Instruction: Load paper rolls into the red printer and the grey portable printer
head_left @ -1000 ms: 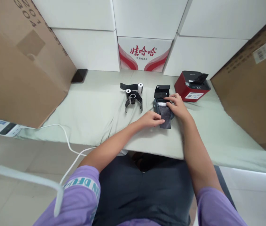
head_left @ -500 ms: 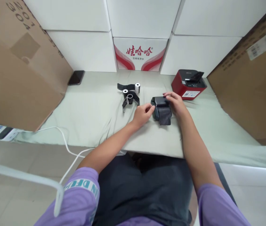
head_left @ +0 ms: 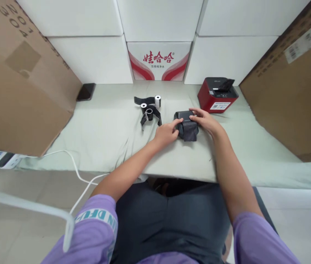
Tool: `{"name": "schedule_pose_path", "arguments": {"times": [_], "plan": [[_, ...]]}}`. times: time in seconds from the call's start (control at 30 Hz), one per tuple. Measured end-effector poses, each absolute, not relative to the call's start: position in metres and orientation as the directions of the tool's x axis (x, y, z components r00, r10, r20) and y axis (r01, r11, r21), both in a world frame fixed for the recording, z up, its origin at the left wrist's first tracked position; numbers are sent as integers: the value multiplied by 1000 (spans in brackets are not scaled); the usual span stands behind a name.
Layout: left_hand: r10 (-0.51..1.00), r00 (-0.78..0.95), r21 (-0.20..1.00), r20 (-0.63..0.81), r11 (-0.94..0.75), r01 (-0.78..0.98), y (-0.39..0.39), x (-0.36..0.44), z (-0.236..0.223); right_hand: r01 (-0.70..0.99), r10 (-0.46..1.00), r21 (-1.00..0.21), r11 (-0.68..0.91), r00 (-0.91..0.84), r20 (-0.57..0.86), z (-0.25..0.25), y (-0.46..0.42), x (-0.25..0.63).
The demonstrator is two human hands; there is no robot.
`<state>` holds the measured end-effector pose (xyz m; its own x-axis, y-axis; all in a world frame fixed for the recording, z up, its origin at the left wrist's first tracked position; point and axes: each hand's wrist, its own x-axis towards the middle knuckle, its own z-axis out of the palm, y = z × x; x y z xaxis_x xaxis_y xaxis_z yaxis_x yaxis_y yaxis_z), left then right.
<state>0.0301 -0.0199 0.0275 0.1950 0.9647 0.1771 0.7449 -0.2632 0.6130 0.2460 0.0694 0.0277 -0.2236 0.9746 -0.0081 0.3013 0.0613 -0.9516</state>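
1. Small dark printer (head_left: 184,119) sitting on the pale green table cover (head_left: 103,128), near the front middle, between the black ribbon pieces (head_left: 149,113) to the left and the red printer (head_left: 217,97) behind to the right.
2. Lid down now; dark strip of paper (head_left: 190,132) hanging out of the front slot toward the body.
3. Left hand (head_left: 166,132) touching the printer's left flank, forefinger stretched onto the casing, not wrapped round anything.
4. Right hand (head_left: 205,120) lying flat on the top right of the lid, fingers spread and pressing, not curled in a grip.
5. Likely risk: strip caught crooked under the lid, since only loose paper shows and the feed inside is hidden; a skewed feed or a tear probably following.
6. Possible slip: printer sliding on the soft, wrinkled cover under one-sided pressure from the right hand, with the left giving light bracing only.
7. Minor hazard: small white paper roll (head_left: 158,101) and ribbon pieces lying loose close by, open to a knock from the left forearm.
8. Against a second ago: lid then standing open with the strip laid over the open bay, left fingers pinching its near end; now shut, strip shorter in view.
9. Against half a second ago: left hand then just apart from the casing, now in contact.
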Motion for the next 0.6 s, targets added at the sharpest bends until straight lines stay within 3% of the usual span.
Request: {"name": "schedule_pose_path", "arguments": {"times": [0.13,0.2,0.33,0.4,0.6], "plan": [[958,200,585,204,-283,760,-20,29,27,364,996,-927,85,-64,66,17,49,248],[955,187,584,230,-289,759,-20,29,27,453,990,-881,139,-90,110,14,27,253],[947,171,600,273,-306,739,-20,30,27,726,962,-631,274,-201,187,12,-16,251],[941,179,606,288,-324,726,-20,31,26,809,978,-554,196,-124,166,15,-27,238],[917,186,659,352,-384,646,-21,27,19,761,974,-643,-87,199,104,32,-19,187]]}}
